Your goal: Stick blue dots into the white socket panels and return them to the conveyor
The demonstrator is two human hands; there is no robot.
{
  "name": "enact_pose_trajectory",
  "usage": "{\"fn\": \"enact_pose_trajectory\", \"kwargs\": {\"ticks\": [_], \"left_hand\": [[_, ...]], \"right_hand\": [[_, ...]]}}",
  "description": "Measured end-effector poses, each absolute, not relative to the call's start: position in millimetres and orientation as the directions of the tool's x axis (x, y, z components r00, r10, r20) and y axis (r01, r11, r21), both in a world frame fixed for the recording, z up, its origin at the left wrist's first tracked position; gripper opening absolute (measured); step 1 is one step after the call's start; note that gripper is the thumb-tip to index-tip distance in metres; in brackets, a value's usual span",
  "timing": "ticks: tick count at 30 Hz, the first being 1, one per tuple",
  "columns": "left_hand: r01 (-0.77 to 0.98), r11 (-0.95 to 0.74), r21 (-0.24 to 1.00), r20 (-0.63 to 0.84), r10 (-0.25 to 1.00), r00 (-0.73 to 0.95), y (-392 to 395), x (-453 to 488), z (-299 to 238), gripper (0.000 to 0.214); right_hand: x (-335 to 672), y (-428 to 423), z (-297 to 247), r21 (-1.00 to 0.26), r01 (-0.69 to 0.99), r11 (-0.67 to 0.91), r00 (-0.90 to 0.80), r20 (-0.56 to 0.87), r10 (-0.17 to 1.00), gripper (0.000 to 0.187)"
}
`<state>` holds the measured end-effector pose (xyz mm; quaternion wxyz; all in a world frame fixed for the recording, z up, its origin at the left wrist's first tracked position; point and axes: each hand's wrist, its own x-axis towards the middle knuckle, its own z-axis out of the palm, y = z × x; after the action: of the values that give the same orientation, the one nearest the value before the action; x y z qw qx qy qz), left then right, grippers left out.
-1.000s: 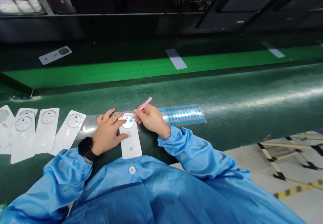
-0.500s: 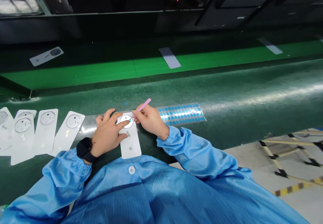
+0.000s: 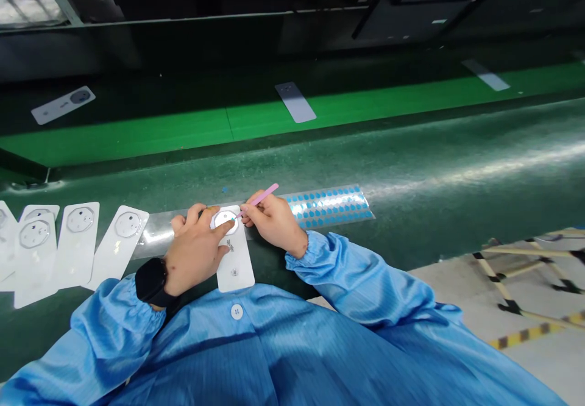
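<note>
A white phone-back-shaped panel (image 3: 236, 269) with a round octagon-edged ring (image 3: 222, 216) lies upright on the green bench in front of me. My left hand (image 3: 194, 246) rests over its left side, fingers spread, with the index fingertip touching the ring. In my right hand (image 3: 273, 218), thumb and fingers pinch slim pink tweezers (image 3: 265, 194), whose tip reaches the ring beside that fingertip. A small blue bit (image 3: 233, 218) shows at the tip, partly hidden. Under my right hand, a clear sheet with rows of blue dots (image 3: 328, 203) stretches to the right.
Several similar white panels (image 3: 78, 241) lie overlapping at left. Clear film (image 3: 158, 232) lies beside my left hand. Beyond the bench, more panels (image 3: 295, 101) sit on a bright green strip (image 3: 183, 128). A tube frame (image 3: 498, 278) stands on the floor at right.
The view has shifted slightly, and panels on the green strip appear further left. Both hands stay at the same panel; the pink tweezers' handle has tilted slightly lower to the right.
</note>
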<state>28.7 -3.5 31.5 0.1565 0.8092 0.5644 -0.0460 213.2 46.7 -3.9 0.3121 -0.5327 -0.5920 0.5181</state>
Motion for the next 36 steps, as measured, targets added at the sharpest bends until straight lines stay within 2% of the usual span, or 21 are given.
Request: {"fn": "enact_pose_trajectory", "kwargs": {"ticks": [11, 17, 36], "left_hand": [[0.942, -0.311, 0.128, -0.348, 0.875, 0.337, -1.5, 34.2, 36.2, 0.048], [0.944, -0.299, 0.139, -0.352, 0.876, 0.329, -0.5, 34.7, 36.6, 0.048], [0.945, -0.293, 0.145, -0.345, 0.88, 0.326, 1.9, 34.7, 34.9, 0.05]], "right_hand": [[217.2, 44.0, -16.9, -0.858, 0.42, 0.296, -0.368, 0.137, 0.92, 0.015], [219.8, 41.0, -20.9, -0.775, 0.438, 0.456, -0.402, 0.285, 0.87, 0.02], [220.2, 40.4, -25.6, -0.729, 0.362, 0.581, -0.432, 0.421, 0.798, 0.02]]}}
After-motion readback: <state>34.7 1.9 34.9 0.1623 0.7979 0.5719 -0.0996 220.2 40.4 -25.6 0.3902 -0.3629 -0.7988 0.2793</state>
